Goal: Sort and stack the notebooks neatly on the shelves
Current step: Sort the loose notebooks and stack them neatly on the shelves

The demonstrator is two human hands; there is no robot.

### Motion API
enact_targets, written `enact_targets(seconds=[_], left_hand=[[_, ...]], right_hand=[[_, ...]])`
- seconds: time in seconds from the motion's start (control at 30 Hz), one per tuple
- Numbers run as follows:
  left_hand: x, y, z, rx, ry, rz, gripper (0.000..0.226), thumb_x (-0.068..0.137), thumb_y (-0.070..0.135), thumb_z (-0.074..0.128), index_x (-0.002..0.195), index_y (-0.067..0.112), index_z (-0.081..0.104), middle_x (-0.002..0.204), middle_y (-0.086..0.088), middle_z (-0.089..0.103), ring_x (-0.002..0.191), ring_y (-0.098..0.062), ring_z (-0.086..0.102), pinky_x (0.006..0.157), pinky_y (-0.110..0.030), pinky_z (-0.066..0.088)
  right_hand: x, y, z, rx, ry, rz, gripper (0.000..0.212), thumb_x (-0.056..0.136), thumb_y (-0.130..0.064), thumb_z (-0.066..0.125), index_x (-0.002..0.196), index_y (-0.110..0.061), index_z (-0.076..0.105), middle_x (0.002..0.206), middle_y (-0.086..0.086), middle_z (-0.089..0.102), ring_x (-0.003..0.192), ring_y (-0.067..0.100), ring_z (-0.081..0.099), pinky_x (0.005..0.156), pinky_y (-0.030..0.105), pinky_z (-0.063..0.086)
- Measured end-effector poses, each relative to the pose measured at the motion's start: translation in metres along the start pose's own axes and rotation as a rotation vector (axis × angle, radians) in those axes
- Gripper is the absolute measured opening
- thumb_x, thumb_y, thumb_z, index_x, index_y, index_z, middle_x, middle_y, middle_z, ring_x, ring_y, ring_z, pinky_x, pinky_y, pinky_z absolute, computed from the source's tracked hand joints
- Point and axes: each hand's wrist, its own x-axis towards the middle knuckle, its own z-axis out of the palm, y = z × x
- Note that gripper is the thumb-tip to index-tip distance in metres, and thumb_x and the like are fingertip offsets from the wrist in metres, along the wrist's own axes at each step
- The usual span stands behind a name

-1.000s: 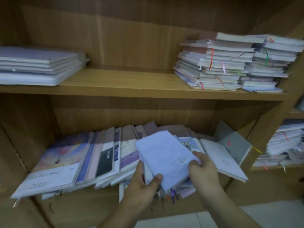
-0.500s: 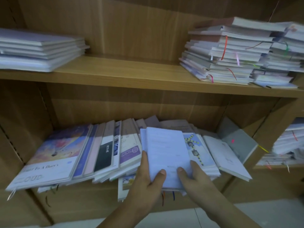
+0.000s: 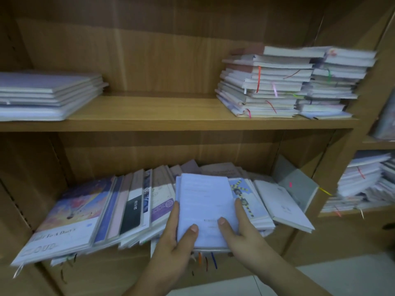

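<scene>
- While squaring up mid-sort, gripped notebook (image 3: 205, 208) with left hand (image 3: 177, 242) and right hand (image 3: 241, 233), thumbs on cover, fingers curled round side edges.
- Held it atop fanned pile (image 3: 136, 206), lower shelf (image 3: 286, 242), centre.
- Pointed long axis into shelf, short edge nearest.
- Next, likely: needed a clean lift onto stack (image 3: 267, 86) above, edges aligned.

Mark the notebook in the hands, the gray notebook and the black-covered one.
held notebook (image 3: 205, 201), head view, middle of its pale cover
gray notebook (image 3: 303, 190), head view, bare cover beside the pink tab
black notebook (image 3: 132, 217), head view, dark lower half of cover
</scene>
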Motion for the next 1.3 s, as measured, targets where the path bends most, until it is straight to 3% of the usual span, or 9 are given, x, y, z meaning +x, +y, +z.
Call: enact_targets(seconds=[0.1,0.2,0.27,0.37,0.5,0.77,0.93,1.13,1.3], left_hand=[[-0.020,0.019,-0.009,-0.033,0.030,0.027,0.067,0.097,0.035,0.062,0.154,0.046,0.029,0.148,0.018,0.046,0.106,0.007,0.058,0.067,-0.009,0.054],[-0.050,0.045,-0.012,-0.074,0.027,0.053,0.047,0.093,0.035,0.069,0.133,0.053,0.053,0.128,0.034,0.062,0.096,0.011,0.066,0.064,-0.008,0.053],[-0.070,0.066,-0.012,-0.099,0.018,0.106,0.039,0.092,0.030,0.069,0.123,0.053,0.061,0.109,0.043,0.064,0.090,0.018,0.064,0.063,-0.004,0.051],[-0.096,0.101,-0.012,-0.116,-0.046,0.210,0.048,0.083,0.041,0.070,0.126,0.057,0.059,0.125,0.041,0.060,0.102,0.012,0.065,0.074,-0.012,0.055],[-0.120,0.158,-0.012,-0.126,-0.117,0.342,0.053,0.081,0.027,0.078,0.127,0.048,0.062,0.118,0.030,0.069,0.103,0.008,0.067,0.071,-0.009,0.052],[-0.102,0.259,0.024,-0.113,-0.070,0.496,0.040,0.097,0.026,0.063,0.134,0.040,0.056,0.126,0.025,0.061,0.087,0.021,0.063,0.061,-0.003,0.047],[-0.060,0.317,0.058,-0.076,-0.015,0.495,0.044,0.100,0.030,0.061,0.142,0.034,0.050,0.131,0.008,0.060,0.102,-0.014,0.068,0.082,-0.040,0.062],[0.002,0.375,0.088,0.023,0.017,0.511,0.022,0.105,0.028,0.047,0.123,0.020,0.055,0.099,-0.009,0.066,0.067,-0.019,0.064,0.061,-0.036,0.057],[0.063,0.401,0.093,0.464,0.089,0.511,0.062,0.092,0.066,0.037,0.121,0.016,0.059,0.118,-0.016,0.067,0.103,-0.035,0.066,0.093,-0.046,0.054]], right_hand=[[-0.019,-0.010,-0.008,0.068,0.026,-0.026,0.088,0.090,-0.049,0.068,0.159,-0.031,0.016,0.147,-0.017,0.044,0.127,0.004,0.053,0.108,0.026,0.044],[-0.047,-0.027,-0.026,0.226,0.051,-0.006,0.076,0.085,-0.033,0.079,0.149,-0.034,0.037,0.120,-0.008,0.072,0.100,0.012,0.073,0.093,0.038,0.058],[-0.066,-0.042,-0.042,0.270,0.100,-0.022,0.069,0.083,-0.029,0.081,0.143,-0.032,0.047,0.113,-0.003,0.075,0.092,0.017,0.075,0.087,0.041,0.060],[-0.105,-0.080,-0.063,0.416,0.118,-0.078,0.050,0.088,-0.019,0.075,0.131,-0.035,0.055,0.096,0.002,0.079,0.086,0.026,0.077,0.082,0.042,0.060],[-0.152,-0.128,-0.077,0.449,0.210,-0.205,0.067,0.073,-0.034,0.078,0.134,-0.045,0.052,0.092,0.012,0.078,0.090,0.038,0.073,0.093,0.057,0.054],[-0.156,-0.214,-0.146,0.466,0.290,-0.426,0.053,0.091,-0.023,0.069,0.141,-0.027,0.052,0.089,0.007,0.079,0.082,0.023,0.077,0.063,0.030,0.061],[-0.120,-0.253,-0.190,0.343,0.237,-0.455,0.052,0.083,-0.034,0.078,0.130,-0.039,0.056,0.109,-0.004,0.074,0.095,0.020,0.073,0.068,0.028,0.059],[-0.054,-0.289,-0.228,0.190,0.195,-0.471,0.059,0.078,-0.024,0.086,0.129,-0.029,0.057,0.114,-0.010,0.069,0.109,0.019,0.065,0.099,0.045,0.052],[0.012,-0.293,-0.246,0.240,0.303,-0.426,0.084,0.082,-0.034,0.083,0.152,-0.017,0.040,0.154,0.011,0.040,0.129,0.032,0.054,0.103,0.046,0.049]])
